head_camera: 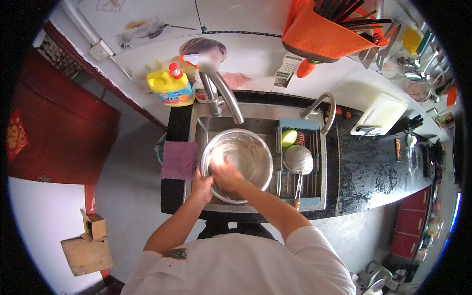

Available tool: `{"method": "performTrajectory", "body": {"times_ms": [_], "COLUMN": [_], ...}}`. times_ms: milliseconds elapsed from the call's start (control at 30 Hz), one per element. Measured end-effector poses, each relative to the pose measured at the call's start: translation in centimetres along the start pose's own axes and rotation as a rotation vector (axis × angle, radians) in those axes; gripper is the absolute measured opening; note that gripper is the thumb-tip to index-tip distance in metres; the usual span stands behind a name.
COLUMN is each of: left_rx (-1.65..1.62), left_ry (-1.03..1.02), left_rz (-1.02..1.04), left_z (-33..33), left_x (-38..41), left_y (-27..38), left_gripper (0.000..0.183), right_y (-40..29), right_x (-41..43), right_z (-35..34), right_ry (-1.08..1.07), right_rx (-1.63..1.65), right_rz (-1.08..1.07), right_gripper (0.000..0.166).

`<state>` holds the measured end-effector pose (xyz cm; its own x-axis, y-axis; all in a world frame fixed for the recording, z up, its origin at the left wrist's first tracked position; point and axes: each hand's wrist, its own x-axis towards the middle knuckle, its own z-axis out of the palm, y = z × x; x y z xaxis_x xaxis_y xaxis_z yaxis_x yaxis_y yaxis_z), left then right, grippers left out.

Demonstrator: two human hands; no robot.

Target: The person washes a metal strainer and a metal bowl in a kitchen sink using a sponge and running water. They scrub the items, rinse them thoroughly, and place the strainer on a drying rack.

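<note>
A round stainless-steel basin [254, 173] sits in the sink [201, 127] below the larger tap [230, 101]. Its inner wall carries whitish smears. At the lower left, my left hand [202, 186] grips the basin's rim, thumb over the edge. My right hand [228, 175] reaches inside against the left inner wall and is blurred. Whether its fingers hold something is hidden by blur and glare. Right of the basin, a metal strainer [298, 159] lies on the drying rack [316, 147], near a green oval item [289, 138].
A purple cloth [179, 160] lies left of the sink. Behind stand a yellow detergent jug [171, 88] and a spray bottle [199, 90]. A smaller tap [328, 107] curves over the rack. An orange utensil basket [324, 33] hangs above; a white cutting board [379, 112] stands right.
</note>
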<state>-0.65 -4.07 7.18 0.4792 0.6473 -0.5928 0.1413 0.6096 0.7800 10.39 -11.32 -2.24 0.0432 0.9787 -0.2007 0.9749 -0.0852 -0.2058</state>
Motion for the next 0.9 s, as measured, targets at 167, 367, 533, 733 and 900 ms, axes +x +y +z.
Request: {"method": "performTrajectory", "body": {"times_ms": [167, 367, 533, 733, 900], "left_rx": [-0.089, -0.004, -0.12, -0.007, 0.019], "left_ry": [0.006, -0.029, -0.052, -0.022, -0.101], "left_rz": [0.094, 0.163, 0.213, 0.193, 0.247], "left_z": [-1.0, -0.6, -1.5, -1.1, -2.7], "left_x": [0.7, 1.7, 2.5, 3.5, 4.2], "left_y": [1.3, -1.3, -0.3, -1.4, -0.6], "left_gripper": [0.064, 0.071, 0.072, 0.059, 0.067], "right_y": [3.3, -0.7, 2.9, -1.6, 5.4], "right_x": [-2.8, 1.3, -1.7, 0.2, -3.5], "right_z": [-2.9, -2.7, -2.7, 1.1, -1.6], "right_ry": [0.048, 0.115, 0.008, 0.016, -0.073], "right_rx": [-0.29, -0.011, -0.022, 1.077, 0.214], "right_rz": [0.286, 0.018, 0.439, -0.013, 0.197], "right_gripper": [0.066, 0.063, 0.073, 0.064, 0.058]}}
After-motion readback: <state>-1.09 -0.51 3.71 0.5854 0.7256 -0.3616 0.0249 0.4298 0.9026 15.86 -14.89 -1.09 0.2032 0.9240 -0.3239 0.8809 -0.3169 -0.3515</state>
